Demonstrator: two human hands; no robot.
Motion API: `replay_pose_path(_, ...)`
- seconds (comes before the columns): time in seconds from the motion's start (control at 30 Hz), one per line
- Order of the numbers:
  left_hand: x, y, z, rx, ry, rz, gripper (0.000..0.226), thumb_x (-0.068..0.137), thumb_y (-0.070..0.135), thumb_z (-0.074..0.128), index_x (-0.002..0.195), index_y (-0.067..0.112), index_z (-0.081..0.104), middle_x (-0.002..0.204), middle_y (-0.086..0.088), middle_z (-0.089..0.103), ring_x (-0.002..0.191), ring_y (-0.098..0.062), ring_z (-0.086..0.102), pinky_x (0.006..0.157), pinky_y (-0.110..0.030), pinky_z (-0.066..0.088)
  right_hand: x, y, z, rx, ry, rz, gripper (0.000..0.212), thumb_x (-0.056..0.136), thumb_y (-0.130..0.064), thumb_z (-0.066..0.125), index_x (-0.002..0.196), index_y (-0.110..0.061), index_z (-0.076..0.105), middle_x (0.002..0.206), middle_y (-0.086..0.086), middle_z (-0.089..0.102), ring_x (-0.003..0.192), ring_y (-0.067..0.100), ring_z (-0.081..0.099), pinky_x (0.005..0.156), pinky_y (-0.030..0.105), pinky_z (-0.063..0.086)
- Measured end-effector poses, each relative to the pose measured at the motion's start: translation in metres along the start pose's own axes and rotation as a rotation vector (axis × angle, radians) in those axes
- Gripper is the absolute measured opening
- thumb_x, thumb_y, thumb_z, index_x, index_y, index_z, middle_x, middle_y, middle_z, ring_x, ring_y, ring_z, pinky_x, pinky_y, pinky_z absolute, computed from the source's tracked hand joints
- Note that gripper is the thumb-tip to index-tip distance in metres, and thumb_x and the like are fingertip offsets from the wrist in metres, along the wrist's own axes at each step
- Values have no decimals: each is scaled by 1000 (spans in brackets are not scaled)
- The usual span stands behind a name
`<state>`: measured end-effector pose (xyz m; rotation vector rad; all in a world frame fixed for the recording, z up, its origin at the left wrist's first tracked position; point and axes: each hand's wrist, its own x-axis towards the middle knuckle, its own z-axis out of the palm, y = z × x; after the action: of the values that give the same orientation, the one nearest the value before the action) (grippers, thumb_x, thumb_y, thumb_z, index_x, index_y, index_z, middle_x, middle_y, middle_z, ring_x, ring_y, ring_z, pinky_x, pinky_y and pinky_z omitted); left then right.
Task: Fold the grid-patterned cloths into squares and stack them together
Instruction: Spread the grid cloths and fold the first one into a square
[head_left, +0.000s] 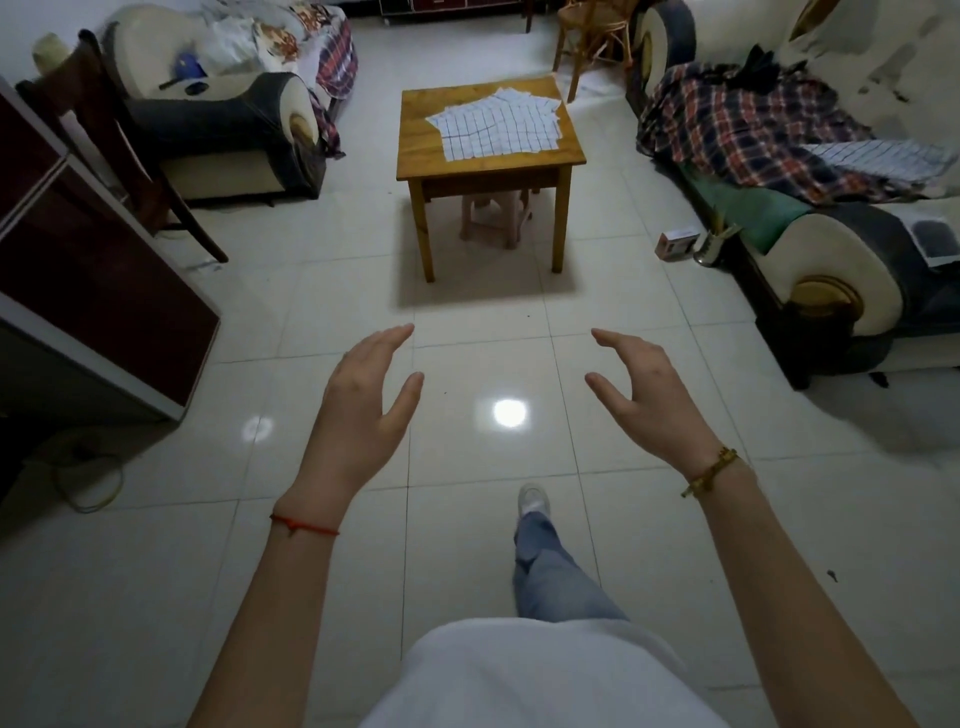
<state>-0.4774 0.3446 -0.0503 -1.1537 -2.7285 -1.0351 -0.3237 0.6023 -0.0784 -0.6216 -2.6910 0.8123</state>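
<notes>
Nothing before me carries writing I can read. A small box (677, 244) on the floor, ahead and to the right of my right hand (641, 395), shows a printed face, but its label is too small and blurred to make out. A sheet (935, 240) lying on the sofa arm farther right bears only dark printed patches, no legible words. No brand, number or sign can be read anywhere else.

Open tiled floor (467, 322) between both raised hands and wooden table (415, 130). Flanking obstacles: armchair (218, 130) left, sofa (831, 270) right, cabinet (93, 291) near left. Plastic stool (493, 218) under table.
</notes>
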Motion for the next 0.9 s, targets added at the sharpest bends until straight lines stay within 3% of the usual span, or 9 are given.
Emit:
replay_pose_path(0.2,138,-12,19,10,36,-16,47,97,26,52,142,17,42,142,0,49,134,-13,41,113,-34,34,143,31,-15,2,-15,-22,50,93,-33,53,140,-21,39,138,-3,47,130,12,37,105,26,27)
replay_pose_path(0.47,296,-35,36,42,84,-67,47,97,25,52,142,18,42,142,-1,48,133,-13,41,110,-27,31,322,58,-29,-31,-25,-82,51,93,-33,53,140,-20,38,139,-2,47,130,14,38,109,35,33)
replay_pose_path(0.9,514,-123,77,38,48,-106,47,97,25,52,142,17,42,142,0,48,132,-12,41,108,-24,31,555,93,19,-16,-58,-58,48,94,-31,53,139,-20,41,138,-3,48,129,14,39,107,32,32)
